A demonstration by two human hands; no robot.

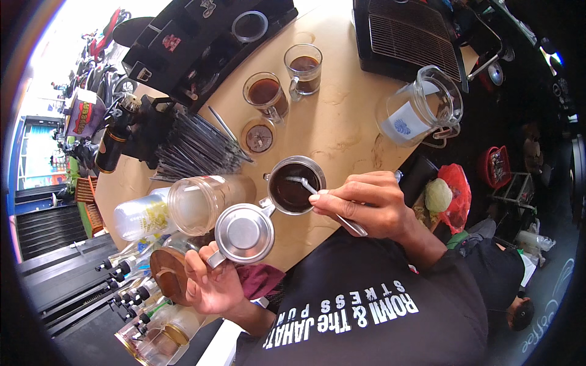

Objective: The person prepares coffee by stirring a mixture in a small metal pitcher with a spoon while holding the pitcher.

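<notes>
A stainless steel pot (274,194) of dark brown liquid is on the wooden table in front of me. Its metal lid (245,233) is swung back to the left. My right hand (366,201) pinches a metal spoon (351,225), whose far end dips into the liquid. My left hand (214,283) has its fingers curled around a metal strip at the lid's outer end; the lid hides part of this grip. Beyond the pot are a small glass (259,138) with brown contents and two glass mugs, one nearer (265,91) and one farther (304,68), both with dark liquid.
A clear jar (192,206) and several black straws (197,146) stand or lie left of the pot. Pump bottles (132,293) crowd the lower left. A glass pitcher (412,119) is near the table's right edge, beside a black grated machine (412,41). Another person (492,274) is at right.
</notes>
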